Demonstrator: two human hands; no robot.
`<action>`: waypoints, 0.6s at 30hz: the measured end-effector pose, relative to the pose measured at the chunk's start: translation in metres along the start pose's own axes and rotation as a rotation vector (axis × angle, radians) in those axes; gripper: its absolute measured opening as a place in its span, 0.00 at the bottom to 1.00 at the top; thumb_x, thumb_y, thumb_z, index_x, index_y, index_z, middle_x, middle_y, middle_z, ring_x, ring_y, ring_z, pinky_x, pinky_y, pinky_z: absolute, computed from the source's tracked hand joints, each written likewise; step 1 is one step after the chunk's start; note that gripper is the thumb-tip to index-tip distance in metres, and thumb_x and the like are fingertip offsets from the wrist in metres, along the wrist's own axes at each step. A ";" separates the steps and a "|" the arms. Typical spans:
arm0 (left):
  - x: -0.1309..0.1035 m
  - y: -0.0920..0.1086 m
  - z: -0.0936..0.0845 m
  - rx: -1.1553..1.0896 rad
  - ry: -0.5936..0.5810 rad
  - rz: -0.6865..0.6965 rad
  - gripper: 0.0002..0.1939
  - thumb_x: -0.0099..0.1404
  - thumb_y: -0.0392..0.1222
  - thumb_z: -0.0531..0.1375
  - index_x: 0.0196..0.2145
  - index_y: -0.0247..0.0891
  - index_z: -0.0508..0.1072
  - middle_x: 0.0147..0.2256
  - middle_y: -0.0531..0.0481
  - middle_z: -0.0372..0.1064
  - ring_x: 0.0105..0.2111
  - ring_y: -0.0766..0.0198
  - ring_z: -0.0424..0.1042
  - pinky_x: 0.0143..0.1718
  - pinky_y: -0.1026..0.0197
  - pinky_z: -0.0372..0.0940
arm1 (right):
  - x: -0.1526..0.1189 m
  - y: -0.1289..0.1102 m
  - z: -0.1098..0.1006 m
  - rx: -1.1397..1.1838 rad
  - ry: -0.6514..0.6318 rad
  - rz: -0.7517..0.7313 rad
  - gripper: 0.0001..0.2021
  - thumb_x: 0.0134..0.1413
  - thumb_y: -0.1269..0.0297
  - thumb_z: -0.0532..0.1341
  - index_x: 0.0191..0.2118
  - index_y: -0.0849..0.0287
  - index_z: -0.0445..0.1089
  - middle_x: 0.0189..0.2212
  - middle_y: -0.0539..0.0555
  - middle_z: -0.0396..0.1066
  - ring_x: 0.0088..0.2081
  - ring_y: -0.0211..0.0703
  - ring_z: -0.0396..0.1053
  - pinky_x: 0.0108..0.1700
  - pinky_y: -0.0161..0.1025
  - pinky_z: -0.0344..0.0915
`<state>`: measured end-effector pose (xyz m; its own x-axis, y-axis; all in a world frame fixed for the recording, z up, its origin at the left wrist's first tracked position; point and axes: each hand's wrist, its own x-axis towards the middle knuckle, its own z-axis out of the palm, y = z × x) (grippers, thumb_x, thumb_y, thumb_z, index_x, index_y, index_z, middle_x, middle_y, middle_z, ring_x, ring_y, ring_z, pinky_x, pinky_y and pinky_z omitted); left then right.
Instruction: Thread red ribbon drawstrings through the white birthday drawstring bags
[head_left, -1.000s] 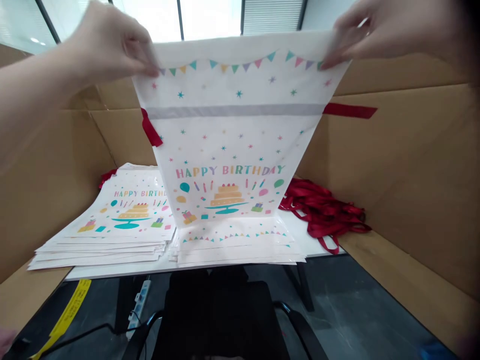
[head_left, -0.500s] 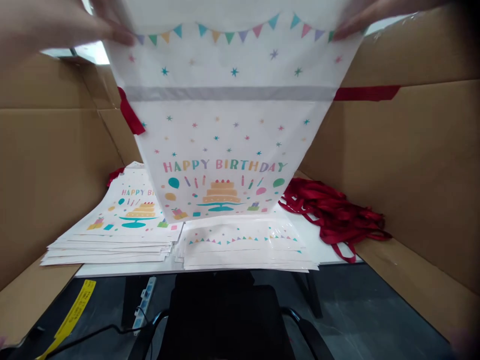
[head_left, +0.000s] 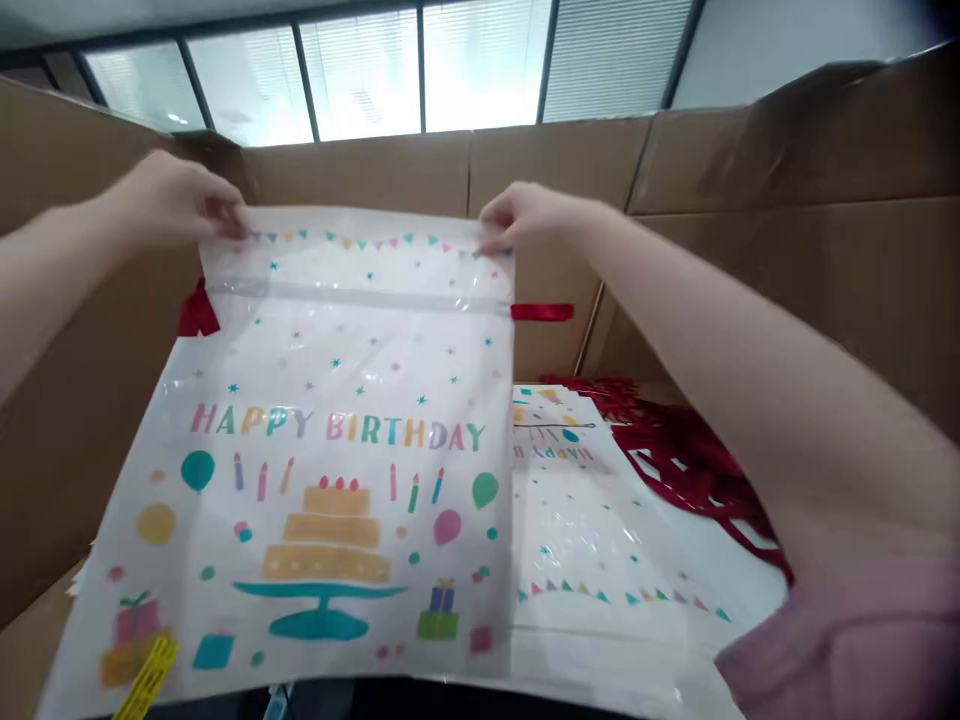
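Note:
A white plastic bag printed with "HAPPY BIRTHDAY", a cake and bunting hangs spread out between both hands. My left hand pinches its upper left corner, and my right hand pinches the upper right corner. Red ribbon ends stick out at either side of the bag, a left one and a right one. Beside the bag, to the right, lies a stack of similar printed bags, partly covered by the held one. A pile of red ribbons lies behind my right forearm.
Cardboard walls stand at the back and both sides, with windows above them. A yellow label strip shows at the bottom left. Part of something dark is visible below the held bag.
The view has tilted up and shifted. The held bag has moved lower and to the left, now covering the left stack, with both hands still gripping its top.

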<state>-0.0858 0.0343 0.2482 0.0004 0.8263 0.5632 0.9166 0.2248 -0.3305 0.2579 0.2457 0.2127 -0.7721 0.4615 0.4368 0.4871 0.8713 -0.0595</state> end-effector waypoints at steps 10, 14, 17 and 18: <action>0.022 -0.084 0.221 0.146 -0.257 0.012 0.24 0.61 0.57 0.49 0.36 0.35 0.74 0.31 0.56 0.69 0.34 0.69 0.64 0.39 0.70 0.53 | 0.127 0.036 0.226 0.202 -0.176 0.045 0.06 0.45 0.69 0.64 0.33 0.63 0.74 0.28 0.50 0.69 0.31 0.36 0.62 0.33 0.33 0.55; 0.020 -0.092 0.277 0.237 -0.292 0.026 0.15 0.62 0.44 0.51 0.40 0.35 0.73 0.37 0.51 0.72 0.37 0.65 0.66 0.37 0.68 0.53 | 0.153 0.042 0.286 0.210 -0.177 0.060 0.06 0.47 0.68 0.62 0.33 0.61 0.73 0.30 0.50 0.70 0.31 0.35 0.63 0.33 0.31 0.55; 0.019 -0.093 0.308 0.228 -0.302 -0.026 0.14 0.64 0.42 0.50 0.41 0.36 0.72 0.41 0.51 0.72 0.40 0.65 0.66 0.36 0.67 0.54 | 0.166 0.045 0.317 0.207 -0.185 0.082 0.07 0.47 0.68 0.62 0.35 0.61 0.73 0.31 0.51 0.71 0.32 0.36 0.64 0.32 0.31 0.54; 0.019 -0.093 0.316 0.216 -0.309 -0.038 0.14 0.64 0.41 0.50 0.41 0.36 0.72 0.41 0.51 0.72 0.40 0.65 0.66 0.35 0.68 0.54 | 0.169 0.046 0.325 0.204 -0.190 0.090 0.07 0.47 0.69 0.62 0.35 0.61 0.73 0.32 0.51 0.71 0.32 0.37 0.64 0.31 0.32 0.54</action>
<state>-0.2972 0.1921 0.0499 -0.1827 0.9247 0.3340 0.8085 0.3346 -0.4841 0.0171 0.4177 -0.0081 -0.8015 0.5449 0.2464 0.4800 0.8320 -0.2782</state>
